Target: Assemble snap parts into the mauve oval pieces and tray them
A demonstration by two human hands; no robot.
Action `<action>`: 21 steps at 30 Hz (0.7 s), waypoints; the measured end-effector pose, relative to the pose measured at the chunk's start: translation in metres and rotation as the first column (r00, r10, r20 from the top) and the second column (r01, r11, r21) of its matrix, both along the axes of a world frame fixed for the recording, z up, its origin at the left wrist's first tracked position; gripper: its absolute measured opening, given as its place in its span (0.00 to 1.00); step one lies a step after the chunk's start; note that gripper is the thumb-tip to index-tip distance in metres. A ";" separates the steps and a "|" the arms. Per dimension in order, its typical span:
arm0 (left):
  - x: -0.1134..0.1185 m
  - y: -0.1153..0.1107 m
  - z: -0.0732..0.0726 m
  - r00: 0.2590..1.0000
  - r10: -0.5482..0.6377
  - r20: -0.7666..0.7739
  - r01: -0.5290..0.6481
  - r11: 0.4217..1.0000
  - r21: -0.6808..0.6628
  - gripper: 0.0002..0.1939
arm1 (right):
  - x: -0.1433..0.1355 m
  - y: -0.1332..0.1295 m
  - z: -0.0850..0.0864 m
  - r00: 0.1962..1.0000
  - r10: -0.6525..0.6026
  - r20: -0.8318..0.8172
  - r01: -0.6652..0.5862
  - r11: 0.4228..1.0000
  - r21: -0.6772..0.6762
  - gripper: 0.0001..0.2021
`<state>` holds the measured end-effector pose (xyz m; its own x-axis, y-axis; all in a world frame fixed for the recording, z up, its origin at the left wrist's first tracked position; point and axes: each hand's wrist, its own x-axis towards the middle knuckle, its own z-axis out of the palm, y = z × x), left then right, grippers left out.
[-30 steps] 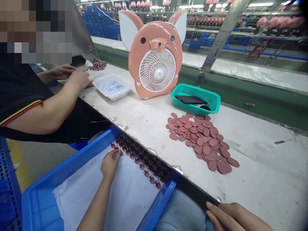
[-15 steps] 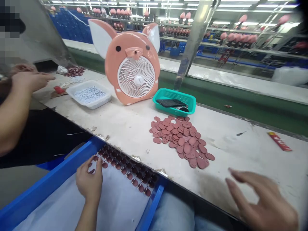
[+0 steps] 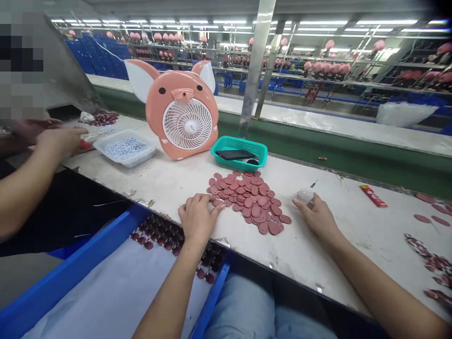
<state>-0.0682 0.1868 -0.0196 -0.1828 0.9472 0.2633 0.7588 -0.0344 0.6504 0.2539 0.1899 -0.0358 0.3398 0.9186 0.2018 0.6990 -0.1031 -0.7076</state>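
Note:
At the left edge of a heap of dark pink oval pieces [image 3: 256, 200], my left hand [image 3: 198, 217] has thumb and forefinger closed on one oval piece [image 3: 218, 203]. The heap lies loose on the white worktable [image 3: 162, 186]. My right hand [image 3: 320, 217] is closed round a small translucent bottle [image 3: 305, 194] with a thin needle tip, right of the heap. Its lower part is hidden by my fingers. Below the table edge, a blue bin [image 3: 106, 245] lined with white sheet holds rows of dark red ovals with small metal parts [image 3: 169, 238].
Behind the heap stand a pink pig-shaped fan [image 3: 183, 113] and a green basket [image 3: 239, 165] with a black phone. A white tray [image 3: 129, 157] of small pieces is left. A co-worker's hands [image 3: 58, 141] work there. A red packet [image 3: 373, 196] and more pieces [image 3: 429, 256] lie right.
My left hand has gone from the blue bin up to the heap and closed on an oval piece. My right hand has moved forward and left and taken hold of the needle-tip bottle. The view has shifted.

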 end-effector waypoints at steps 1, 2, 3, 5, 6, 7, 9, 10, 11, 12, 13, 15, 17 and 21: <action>0.000 -0.005 0.001 0.999 -0.009 0.040 0.009 1.000 -0.012 0.05 | -0.007 -0.006 0.005 0.998 0.025 -0.065 -0.024 1.000 0.006 0.17; 0.001 -0.013 0.003 0.995 -0.025 0.092 0.027 0.999 -0.024 0.04 | -0.015 -0.015 0.011 0.989 0.053 -0.136 -0.051 0.999 0.013 0.18; 0.003 -0.023 0.005 0.987 -0.050 0.155 0.057 0.998 -0.039 0.05 | -0.026 -0.027 0.016 0.975 0.085 -0.206 -0.082 0.996 0.021 0.18; 0.010 -0.049 0.010 0.945 -0.123 0.302 0.150 0.986 -0.069 0.08 | -0.051 -0.056 0.024 0.931 0.177 -0.318 -0.181 0.983 0.019 0.20; 0.014 -0.065 0.012 0.912 -0.167 0.376 0.214 0.973 -0.086 0.09 | -0.065 -0.071 0.027 0.900 0.236 -0.366 -0.250 0.968 0.009 0.21; 0.019 -0.080 0.014 0.872 -0.203 0.444 0.274 0.957 -0.100 0.09 | -0.078 -0.086 0.029 0.865 0.292 -0.407 -0.319 0.948 0.001 0.21; 0.028 -0.108 0.017 0.769 -0.206 0.606 0.354 0.926 -0.135 0.10 | -0.101 -0.113 0.031 0.745 0.370 -0.555 -0.453 0.891 -0.015 0.22; 0.032 -0.119 0.018 0.668 -0.165 0.725 0.384 0.912 -0.146 0.10 | -0.110 -0.123 0.031 0.654 0.350 -0.670 -0.493 0.870 -0.027 0.22; 0.035 -0.128 0.017 0.554 -0.130 0.822 0.412 0.901 -0.136 0.10 | -0.117 -0.132 0.031 0.546 0.290 -0.786 -0.513 0.857 -0.040 0.22; 0.038 -0.134 0.016 0.434 -0.107 0.894 0.431 0.896 -0.102 0.09 | -0.123 -0.139 0.031 0.429 0.204 -0.880 -0.516 0.855 -0.053 0.23; 0.040 -0.137 0.013 0.337 -0.110 0.935 0.434 0.899 -0.050 0.09 | -0.128 -0.143 0.030 0.319 0.117 -0.940 -0.510 0.858 -0.066 0.24; 0.043 -0.141 0.005 0.248 -0.182 0.952 0.404 0.912 0.069 0.13 | -0.135 -0.149 0.030 0.186 0.007 -0.982 -0.498 0.863 -0.088 0.26; 0.046 -0.143 -0.005 0.242 -0.225 0.944 0.350 0.928 0.131 0.15 | -0.139 -0.150 0.030 0.159 -0.021 -0.987 -0.498 0.862 -0.098 0.27; 0.050 -0.149 -0.009 0.213 -0.099 0.972 0.217 0.975 0.051 0.14 | -0.127 -0.148 0.031 0.297 0.022 -0.955 -0.473 0.872 -0.127 0.32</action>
